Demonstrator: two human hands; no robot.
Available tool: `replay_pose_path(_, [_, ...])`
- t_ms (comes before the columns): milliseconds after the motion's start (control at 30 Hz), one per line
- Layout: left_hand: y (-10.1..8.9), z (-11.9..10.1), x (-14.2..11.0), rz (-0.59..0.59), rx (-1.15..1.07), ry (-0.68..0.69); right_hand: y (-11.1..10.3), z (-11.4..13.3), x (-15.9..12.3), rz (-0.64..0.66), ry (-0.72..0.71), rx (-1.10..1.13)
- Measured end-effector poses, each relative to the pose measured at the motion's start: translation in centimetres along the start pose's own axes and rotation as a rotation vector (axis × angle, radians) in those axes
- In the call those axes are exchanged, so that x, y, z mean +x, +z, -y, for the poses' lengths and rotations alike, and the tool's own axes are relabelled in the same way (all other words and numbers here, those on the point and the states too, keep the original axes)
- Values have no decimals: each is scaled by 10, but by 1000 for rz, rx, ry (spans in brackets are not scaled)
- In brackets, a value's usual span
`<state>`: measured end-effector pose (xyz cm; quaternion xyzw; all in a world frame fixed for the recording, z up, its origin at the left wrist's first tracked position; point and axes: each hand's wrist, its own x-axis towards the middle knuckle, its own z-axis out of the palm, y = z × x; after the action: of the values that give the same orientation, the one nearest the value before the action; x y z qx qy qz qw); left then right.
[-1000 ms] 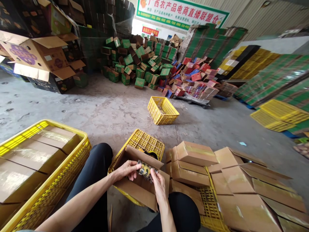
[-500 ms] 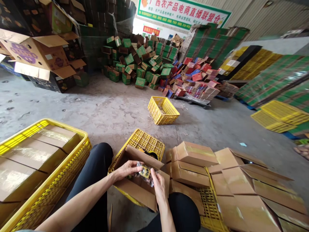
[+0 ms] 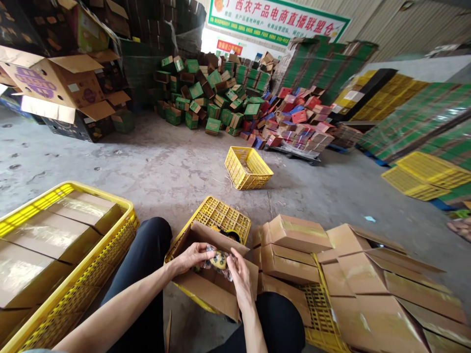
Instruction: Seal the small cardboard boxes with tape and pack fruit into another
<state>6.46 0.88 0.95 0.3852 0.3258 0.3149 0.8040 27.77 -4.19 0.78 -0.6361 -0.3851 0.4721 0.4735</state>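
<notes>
Between my two hands is a small clear plastic packet (image 3: 220, 260) with something yellow and dark-spotted inside; its exact kind I cannot make out. My left hand (image 3: 193, 257) pinches the packet's left end between thumb and fingers. At the other end my right hand (image 3: 241, 277) grips with its thumb, the index finger lifted a little. Both hands are over an open cardboard box (image 3: 208, 294), whose contents are mostly hidden by them. This box rests on an upturned yellow crate (image 3: 230, 215). A black and yellow object (image 3: 231, 236), partly covered, lies behind the box.
Left of my knee stands a yellow crate (image 3: 127, 203) filled with taped cartons. Cardboard boxes (image 3: 298, 233) are stacked at the right, some on another yellow crate (image 3: 318, 304). Ahead on the floor sits a yellow crate (image 3: 250, 179), with heaped green boxes (image 3: 213, 125) farther back.
The packet has turned slightly between my hands, showing a rounder yellow side. My right fingers have shifted up and along its edge. The surroundings look the same.
</notes>
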Motion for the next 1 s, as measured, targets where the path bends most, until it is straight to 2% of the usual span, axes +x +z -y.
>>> replay_pose_path(100, [-2,2,2,-15,-9,15,-2,-2,-3,75,-19,39])
replay_pose_path(200, [-3,4,3,-26,-6,33,-3,-1,-8,162,-94,-13])
replay_pose_path(300, [-4,5,4,-32,-5,32,-3,4,-12,173,-187,-105])
replay_pose_path(433, [-4,6,4,-64,-9,15,-1,13,-15,191,-229,-147])
replay_pose_path(600, [-4,7,5,-61,-5,-14,0,21,-16,226,-182,-134])
replay_pose_path(833, [-4,7,4,-31,-36,-47,2,29,-16,157,-95,-84])
replay_pose_path(1000, [-4,3,0,-17,1,-6,3,31,-17,151,-59,-104])
